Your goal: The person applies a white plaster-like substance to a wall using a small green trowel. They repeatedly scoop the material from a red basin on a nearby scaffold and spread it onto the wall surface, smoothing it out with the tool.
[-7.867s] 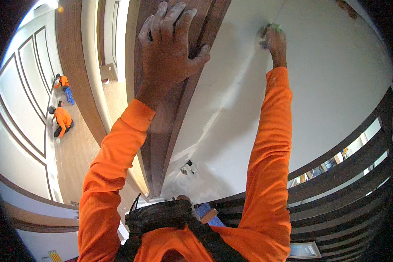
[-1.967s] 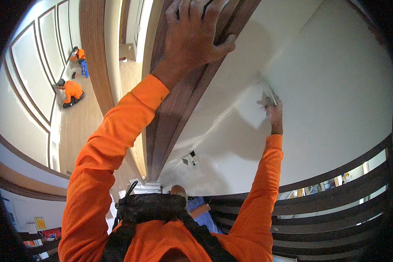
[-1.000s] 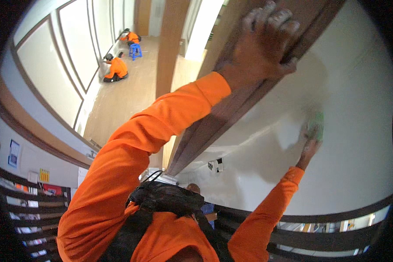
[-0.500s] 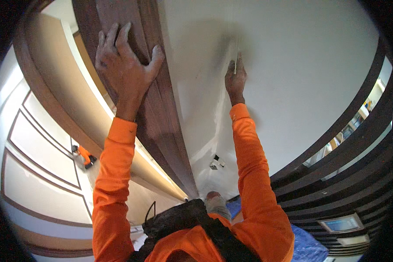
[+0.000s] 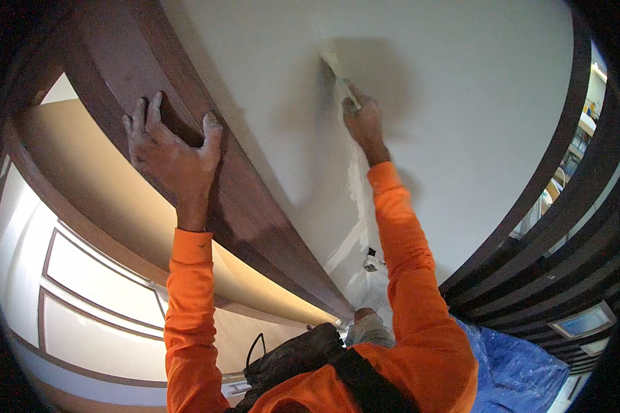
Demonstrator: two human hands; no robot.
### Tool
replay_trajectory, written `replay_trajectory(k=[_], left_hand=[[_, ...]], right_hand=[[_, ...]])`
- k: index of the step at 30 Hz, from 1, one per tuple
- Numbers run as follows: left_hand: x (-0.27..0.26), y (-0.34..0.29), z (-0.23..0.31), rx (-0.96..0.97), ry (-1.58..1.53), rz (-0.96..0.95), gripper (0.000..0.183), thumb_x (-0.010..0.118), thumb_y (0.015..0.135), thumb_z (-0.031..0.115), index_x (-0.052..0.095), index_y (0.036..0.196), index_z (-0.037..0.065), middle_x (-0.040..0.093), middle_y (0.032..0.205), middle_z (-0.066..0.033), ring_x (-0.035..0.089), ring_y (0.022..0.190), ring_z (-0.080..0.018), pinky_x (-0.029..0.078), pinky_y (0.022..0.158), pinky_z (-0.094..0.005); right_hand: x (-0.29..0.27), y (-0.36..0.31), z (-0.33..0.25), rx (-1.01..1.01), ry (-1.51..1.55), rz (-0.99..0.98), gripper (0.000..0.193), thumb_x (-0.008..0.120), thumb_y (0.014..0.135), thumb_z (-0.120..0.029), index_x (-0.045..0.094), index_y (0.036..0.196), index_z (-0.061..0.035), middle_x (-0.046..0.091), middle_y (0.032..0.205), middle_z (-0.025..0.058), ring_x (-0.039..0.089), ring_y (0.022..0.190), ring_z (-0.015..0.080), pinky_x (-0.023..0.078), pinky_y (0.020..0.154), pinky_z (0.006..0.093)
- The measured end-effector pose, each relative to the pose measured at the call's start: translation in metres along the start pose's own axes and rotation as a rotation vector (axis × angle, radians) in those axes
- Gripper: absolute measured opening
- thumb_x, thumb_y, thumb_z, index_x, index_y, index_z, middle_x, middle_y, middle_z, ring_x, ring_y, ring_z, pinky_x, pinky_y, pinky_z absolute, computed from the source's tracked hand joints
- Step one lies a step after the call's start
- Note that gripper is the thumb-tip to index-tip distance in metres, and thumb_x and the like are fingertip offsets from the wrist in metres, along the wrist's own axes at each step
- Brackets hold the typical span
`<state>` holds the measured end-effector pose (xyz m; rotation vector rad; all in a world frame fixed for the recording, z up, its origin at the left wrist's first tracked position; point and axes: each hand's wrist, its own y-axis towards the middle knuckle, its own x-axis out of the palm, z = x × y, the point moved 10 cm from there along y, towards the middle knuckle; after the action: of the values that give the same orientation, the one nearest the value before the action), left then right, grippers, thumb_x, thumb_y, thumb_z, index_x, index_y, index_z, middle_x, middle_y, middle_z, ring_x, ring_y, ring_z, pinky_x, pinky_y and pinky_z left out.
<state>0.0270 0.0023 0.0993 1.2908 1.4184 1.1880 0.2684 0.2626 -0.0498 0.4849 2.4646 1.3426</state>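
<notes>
My left hand (image 5: 174,155) rests with its fingers spread on the dark brown wooden door frame (image 5: 255,206), and holds nothing. White dust coats its fingertips. My right hand (image 5: 365,124) is closed round the pale handle of a putty knife (image 5: 348,95). The knife's blade (image 5: 329,65) is against the light grey wall (image 5: 461,124), at the upper part of a strip of white filler (image 5: 357,180). That strip runs down the wall toward its foot. Part of the grip is hidden behind my fingers.
Low on the wall is an opening with a small box (image 5: 372,261). A blue plastic sheet (image 5: 509,368) lies at lower right, below dark slats (image 5: 530,289). White panelled doors (image 5: 97,282) stand beyond the frame at left. A black bag (image 5: 293,358) hangs at my chest.
The view has turned. My right hand has tilted the putty knife to the left, so its blade now shows against the wall. My left hand stays on the door frame, slightly shifted.
</notes>
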Motion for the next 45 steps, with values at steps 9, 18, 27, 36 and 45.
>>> replay_trajectory(k=[9,18,27,36,45], left_hand=[[-0.011,0.001,0.006,0.012,0.049,0.018,0.072,0.076,0.078,0.041,0.047,0.136,0.010,0.047,0.138,-0.0197,0.039,0.131,-0.0405,0.030,0.110,-0.0541],[-0.003,0.000,-0.005,0.014,-0.031,-0.003,0.078,0.074,0.076,0.045,0.045,0.139,0.011,0.041,0.140,-0.0194,0.030,0.136,-0.0447,0.024,0.108,-0.0589],[-0.008,-0.002,-0.009,0.007,0.001,-0.009,0.079,0.073,0.077,0.047,0.043,0.140,0.011,0.039,0.143,-0.0192,0.027,0.138,-0.0438,0.022,0.110,-0.0576],[-0.004,-0.001,-0.005,0.000,-0.002,-0.035,0.079,0.074,0.076,0.044,0.043,0.140,0.011,0.040,0.142,-0.0199,0.030,0.137,-0.0443,0.024,0.110,-0.0576],[-0.002,-0.002,-0.006,0.037,0.002,0.001,0.078,0.073,0.075,0.045,0.045,0.139,0.011,0.041,0.141,-0.0198,0.032,0.134,-0.0434,0.025,0.109,-0.0577]], right_hand=[[-0.044,0.086,-0.060,-0.316,-0.134,-0.139,0.043,0.052,0.095,-0.013,0.055,0.137,-0.0181,0.065,0.123,0.0169,0.062,0.107,0.0398,0.049,0.095,0.0451],[-0.014,0.006,0.021,-0.115,-0.308,-0.477,0.043,0.053,0.094,-0.014,0.055,0.137,-0.0160,0.064,0.121,0.0181,0.059,0.110,0.0406,0.047,0.096,0.0464],[-0.022,0.016,-0.011,-0.102,-0.155,-0.079,0.055,0.063,0.088,-0.014,0.049,0.141,-0.0172,0.061,0.130,0.0160,0.060,0.113,0.0403,0.049,0.097,0.0466],[0.044,-0.009,0.021,0.014,-0.125,-0.027,0.061,0.063,0.085,-0.015,0.048,0.143,-0.0191,0.060,0.132,0.0175,0.061,0.113,0.0382,0.047,0.100,0.0495],[-0.041,0.089,-0.051,-0.189,-0.219,-0.107,0.042,0.055,0.093,-0.025,0.059,0.134,-0.0189,0.065,0.119,0.0184,0.061,0.108,0.0396,0.046,0.098,0.0506]])
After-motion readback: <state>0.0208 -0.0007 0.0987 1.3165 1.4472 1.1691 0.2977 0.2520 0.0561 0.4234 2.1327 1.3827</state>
